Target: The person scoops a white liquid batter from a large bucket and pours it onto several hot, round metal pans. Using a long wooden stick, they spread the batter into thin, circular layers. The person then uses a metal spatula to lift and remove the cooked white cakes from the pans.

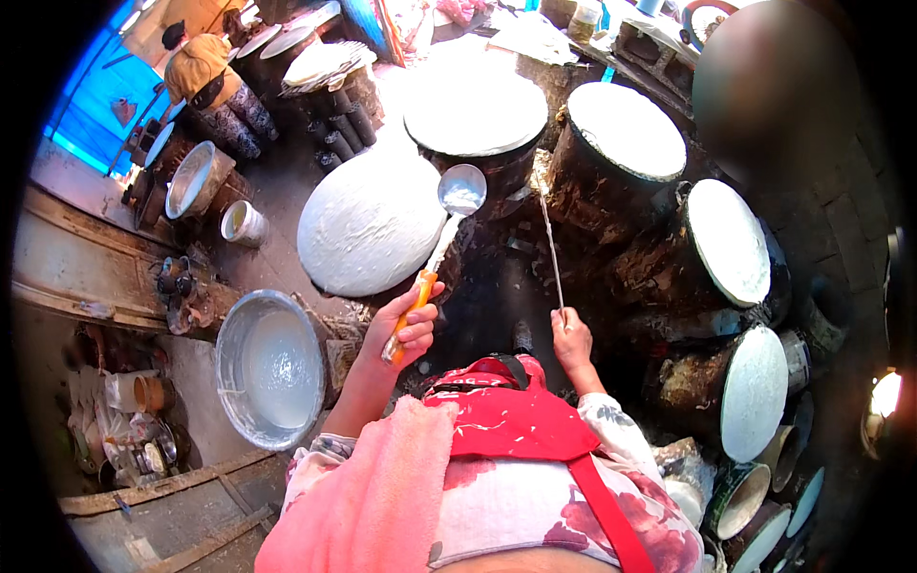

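Note:
My left hand [411,325] is wrapped round the orange handle of a ladle [462,194]. White residue coats the ladle's shaft and its round bowl, which is over the right edge of a wide round surface covered in white batter-like paste [368,224]. In my right hand [571,342] is a thin metal rod [551,244], pointing away from me. Its far end reaches a whitish crusted spot between two dark drums; whether it touches is too small to tell. A large basin [272,368] of white liquid stands to the left of my left hand.
Drums with round white tops [482,110], [626,129], [731,244], [757,393] curve round ahead and to my right. A white bucket [245,224] stands at the left. Another person [212,86] bends beside equipment at the far left. A lit bulb [886,393] glows at the right.

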`<action>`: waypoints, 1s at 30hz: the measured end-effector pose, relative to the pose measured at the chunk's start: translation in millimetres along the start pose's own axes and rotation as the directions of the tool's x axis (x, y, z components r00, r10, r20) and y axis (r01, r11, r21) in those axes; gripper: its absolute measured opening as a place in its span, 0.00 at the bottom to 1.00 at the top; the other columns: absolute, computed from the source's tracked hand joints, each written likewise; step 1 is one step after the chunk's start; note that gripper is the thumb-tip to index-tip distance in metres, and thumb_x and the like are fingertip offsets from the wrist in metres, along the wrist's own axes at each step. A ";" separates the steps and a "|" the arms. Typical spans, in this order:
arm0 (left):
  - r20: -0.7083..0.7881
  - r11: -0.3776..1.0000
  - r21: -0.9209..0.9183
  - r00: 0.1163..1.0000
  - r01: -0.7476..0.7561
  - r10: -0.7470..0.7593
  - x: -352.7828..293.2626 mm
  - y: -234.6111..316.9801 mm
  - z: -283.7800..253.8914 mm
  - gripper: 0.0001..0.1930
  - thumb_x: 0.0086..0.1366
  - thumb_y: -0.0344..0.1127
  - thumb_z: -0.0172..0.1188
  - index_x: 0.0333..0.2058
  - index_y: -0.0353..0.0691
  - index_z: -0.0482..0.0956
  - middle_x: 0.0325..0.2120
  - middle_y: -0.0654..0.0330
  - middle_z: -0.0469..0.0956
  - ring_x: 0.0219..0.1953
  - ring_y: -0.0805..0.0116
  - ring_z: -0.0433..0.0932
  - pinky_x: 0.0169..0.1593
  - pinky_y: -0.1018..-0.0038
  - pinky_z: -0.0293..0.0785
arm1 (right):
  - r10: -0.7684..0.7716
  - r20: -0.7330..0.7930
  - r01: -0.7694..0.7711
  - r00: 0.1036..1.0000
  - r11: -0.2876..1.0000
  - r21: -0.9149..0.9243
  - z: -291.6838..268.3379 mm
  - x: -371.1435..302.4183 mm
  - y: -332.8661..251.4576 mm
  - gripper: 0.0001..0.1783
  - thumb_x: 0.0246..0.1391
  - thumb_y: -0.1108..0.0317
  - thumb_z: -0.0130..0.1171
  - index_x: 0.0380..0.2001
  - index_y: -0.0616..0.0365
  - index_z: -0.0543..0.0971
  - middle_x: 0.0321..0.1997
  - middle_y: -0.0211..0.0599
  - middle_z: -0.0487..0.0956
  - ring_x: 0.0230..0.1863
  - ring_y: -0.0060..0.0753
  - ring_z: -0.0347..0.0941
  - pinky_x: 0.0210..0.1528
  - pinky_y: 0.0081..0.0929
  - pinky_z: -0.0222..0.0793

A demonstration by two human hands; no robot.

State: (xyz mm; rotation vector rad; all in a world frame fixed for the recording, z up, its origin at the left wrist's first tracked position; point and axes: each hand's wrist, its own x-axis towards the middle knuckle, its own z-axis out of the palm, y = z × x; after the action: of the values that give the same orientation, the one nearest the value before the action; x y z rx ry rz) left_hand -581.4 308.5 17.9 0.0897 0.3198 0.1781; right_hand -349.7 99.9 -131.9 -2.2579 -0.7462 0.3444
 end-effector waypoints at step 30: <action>-0.443 0.740 0.306 0.599 -0.598 0.667 65.7 -31.6 67.3 0.17 0.71 0.41 0.38 0.52 0.40 0.65 0.16 0.67 0.61 0.09 0.80 0.61 0.14 0.81 0.61 | 0.101 0.097 -0.102 0.990 0.995 0.010 68.3 519.4 -106.5 0.24 0.44 0.54 0.50 0.36 0.64 0.79 0.38 0.57 0.78 0.44 0.54 0.75 0.46 0.42 0.69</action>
State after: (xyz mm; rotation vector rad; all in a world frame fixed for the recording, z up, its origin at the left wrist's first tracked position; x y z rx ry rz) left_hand -493.4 286.0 57.9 0.2874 0.8589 0.9221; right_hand -10.0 512.4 -117.3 -2.2834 -0.6764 0.5092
